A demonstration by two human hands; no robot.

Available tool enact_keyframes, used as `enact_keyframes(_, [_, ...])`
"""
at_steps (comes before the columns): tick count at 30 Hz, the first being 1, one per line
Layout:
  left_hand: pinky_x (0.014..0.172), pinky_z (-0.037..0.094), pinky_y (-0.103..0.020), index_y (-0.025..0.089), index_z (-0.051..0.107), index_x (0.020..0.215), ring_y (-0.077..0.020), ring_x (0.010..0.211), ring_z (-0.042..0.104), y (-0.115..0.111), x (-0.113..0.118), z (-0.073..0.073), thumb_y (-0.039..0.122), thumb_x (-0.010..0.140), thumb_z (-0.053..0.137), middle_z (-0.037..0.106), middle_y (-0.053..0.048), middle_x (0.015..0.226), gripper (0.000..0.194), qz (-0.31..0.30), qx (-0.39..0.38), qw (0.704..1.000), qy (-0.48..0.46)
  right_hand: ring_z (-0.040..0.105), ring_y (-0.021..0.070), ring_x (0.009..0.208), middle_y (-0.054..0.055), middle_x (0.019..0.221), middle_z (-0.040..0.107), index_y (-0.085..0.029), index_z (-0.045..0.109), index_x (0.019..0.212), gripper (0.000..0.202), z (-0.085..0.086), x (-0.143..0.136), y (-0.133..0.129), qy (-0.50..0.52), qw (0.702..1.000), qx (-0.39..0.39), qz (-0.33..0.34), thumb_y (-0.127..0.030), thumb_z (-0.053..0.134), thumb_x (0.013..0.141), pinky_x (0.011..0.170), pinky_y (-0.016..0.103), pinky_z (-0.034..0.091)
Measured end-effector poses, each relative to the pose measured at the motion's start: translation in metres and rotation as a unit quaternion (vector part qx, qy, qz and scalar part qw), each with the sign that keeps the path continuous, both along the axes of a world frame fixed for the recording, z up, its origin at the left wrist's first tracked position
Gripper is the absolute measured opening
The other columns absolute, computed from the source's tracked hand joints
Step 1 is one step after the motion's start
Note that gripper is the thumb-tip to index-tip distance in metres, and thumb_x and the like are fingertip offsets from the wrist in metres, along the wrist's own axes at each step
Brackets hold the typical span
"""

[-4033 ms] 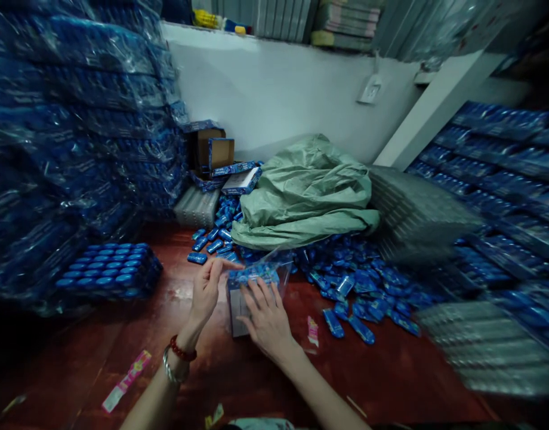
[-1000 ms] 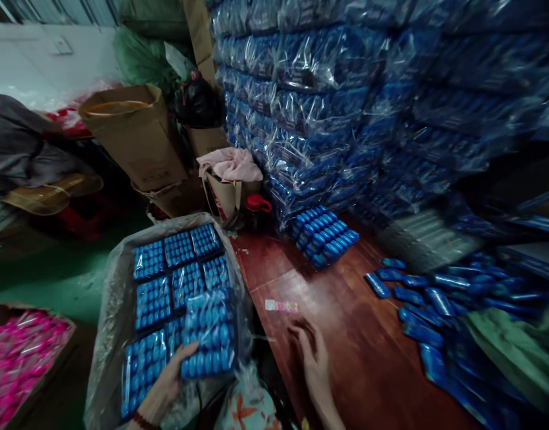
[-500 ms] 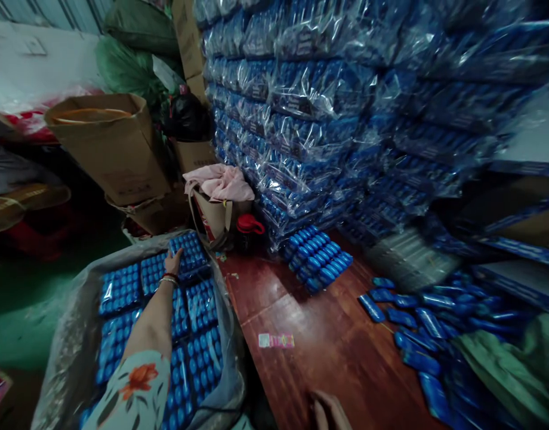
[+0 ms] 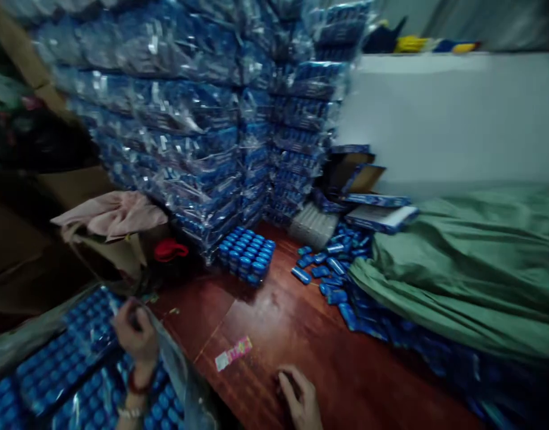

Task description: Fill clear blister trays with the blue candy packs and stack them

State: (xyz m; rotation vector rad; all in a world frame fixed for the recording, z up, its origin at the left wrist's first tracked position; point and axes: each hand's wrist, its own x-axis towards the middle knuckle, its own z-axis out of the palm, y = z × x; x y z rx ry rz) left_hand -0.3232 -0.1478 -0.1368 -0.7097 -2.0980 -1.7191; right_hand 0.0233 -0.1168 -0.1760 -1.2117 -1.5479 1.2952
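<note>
My left hand point(image 4: 138, 334) hovers over the right edge of a plastic-lined container, its fingers loosely curled and apart, with no object visible in them. Beneath it, film-wrapped packs of short blue cylinders point(image 4: 51, 364) fill the container, whose clear liner point(image 4: 178, 358) stands up along the side. Low over the reddish-brown tabletop point(image 4: 256, 322) is my right hand point(image 4: 299, 397), thumb and fingers bent with a gap between them and nothing seen inside. A pink-and-white paper strip point(image 4: 233, 353) lies to its left. Farther back stands a block of blue cylinders point(image 4: 246, 254).
Film-wrapped blue packs point(image 4: 167, 119) rise in a tall stack behind the table. Loose blue cylinders point(image 4: 332, 269) lie at the right, partly under a green cloth point(image 4: 457, 269). A bag topped with pink cloth point(image 4: 117, 215) and a red lid point(image 4: 170, 251) stand at the left.
The view has swung to the right. My left hand has come off the far pack in the container and moved back toward the table edge. More of my right hand shows.
</note>
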Motion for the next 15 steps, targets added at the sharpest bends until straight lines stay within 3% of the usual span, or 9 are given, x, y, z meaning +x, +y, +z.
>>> enact_keyframes(3, [0.098,0.042,-0.041,0.017,0.054,0.115,-0.0224,0.104,0.056,0.03,0.102,-0.003,0.037,0.084,0.052,0.058,-0.009,0.109,0.037,-0.226,-0.029,0.973,-0.03,0.057,0.0145,0.049,0.003,0.065,0.061,-0.018,0.062,0.094,0.044,0.009,-0.007,0.02,0.076,0.992,-0.104,-0.008,-0.058,0.045,0.085,0.047,0.025,0.046])
enact_keyframes(5, [0.099,0.043,-0.04,0.021,0.045,0.128,-0.0226,0.114,0.053,0.054,0.146,0.002,0.039,0.082,0.057,0.051,-0.011,0.125,0.051,-0.334,-0.046,0.935,-0.11,0.057,0.0142,0.047,0.001,0.065,0.06,-0.017,0.059,0.101,0.048,0.02,-0.004,0.046,0.085,0.991,-0.099,-0.027,-0.059,0.04,0.086,0.041,0.024,0.043])
enact_keyframes(6, [0.1,0.042,-0.04,0.023,0.039,0.132,-0.0233,0.118,0.05,0.069,0.156,0.006,0.039,0.08,0.059,0.046,-0.011,0.132,0.058,-0.351,-0.038,0.923,-0.153,0.058,0.0146,0.049,0.001,0.065,0.06,-0.017,0.059,0.101,0.045,0.027,0.0,0.062,0.058,0.996,-0.059,-0.038,-0.056,0.04,0.086,0.042,0.024,0.044])
enact_keyframes(9, [0.103,0.039,-0.043,0.02,0.035,0.133,-0.0251,0.122,0.046,0.118,0.152,0.03,0.038,0.072,0.067,0.039,-0.014,0.137,0.072,-0.274,0.036,0.928,-0.25,0.063,0.0163,0.066,0.002,0.072,0.064,-0.018,0.064,0.095,0.027,0.058,0.022,0.118,-0.055,0.991,0.104,-0.069,-0.039,0.049,0.084,0.059,0.027,0.051])
enact_keyframes(12, [0.106,0.035,-0.045,0.016,0.035,0.131,-0.0248,0.122,0.045,0.148,0.14,0.061,0.033,0.065,0.07,0.038,-0.015,0.136,0.077,-0.182,0.114,0.946,-0.242,0.063,0.0167,0.086,0.003,0.089,0.067,-0.02,0.065,0.093,0.022,0.099,0.051,0.174,-0.078,0.973,0.182,-0.117,-0.027,0.047,0.084,0.079,0.03,0.05])
enact_keyframes(13, [0.106,0.035,-0.045,0.016,0.035,0.131,-0.0248,0.123,0.045,0.15,0.144,0.069,0.032,0.065,0.07,0.039,-0.014,0.136,0.076,-0.185,0.136,0.949,-0.215,0.062,0.0167,0.091,0.004,0.094,0.067,-0.019,0.065,0.096,0.024,0.114,0.061,0.192,-0.085,0.965,0.204,-0.139,-0.024,0.044,0.085,0.083,0.03,0.049])
enact_keyframes(15, [0.106,0.035,-0.047,0.018,0.04,0.129,-0.025,0.121,0.047,0.145,0.164,0.077,0.035,0.068,0.067,0.044,-0.012,0.132,0.069,-0.253,0.143,0.944,-0.158,0.059,0.0177,0.098,0.007,0.103,0.065,-0.018,0.062,0.105,0.03,0.147,0.083,0.227,-0.106,0.945,0.246,-0.185,-0.022,0.04,0.086,0.089,0.032,0.046])
